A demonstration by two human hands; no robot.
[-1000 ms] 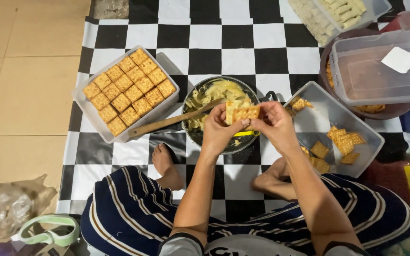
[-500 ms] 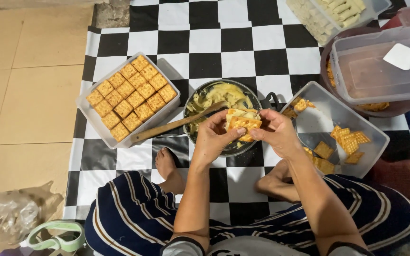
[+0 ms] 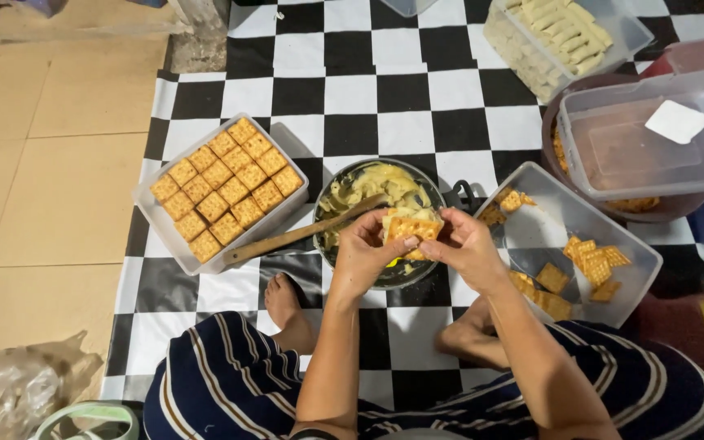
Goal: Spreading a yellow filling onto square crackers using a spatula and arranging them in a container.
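Observation:
My left hand and my right hand together hold a square cracker with yellow filling under it, just above the near rim of a dark pan. The pan holds pale yellow filling, and a wooden spoon leans in it with its handle pointing left. A clear tray packed with rows of filled crackers sits to the left. To the right, a clear tub holds several loose crackers.
I sit cross-legged on a black-and-white checkered mat, bare feet under my arms. A lidded clear box rests on a brown bowl at right. A tub of pale rolls stands behind. A crumpled plastic bag lies on the tan floor.
Both hands have lifted the cracker a little and brought it over the pan's near rim, pressing it together. Everything else stays where it was.

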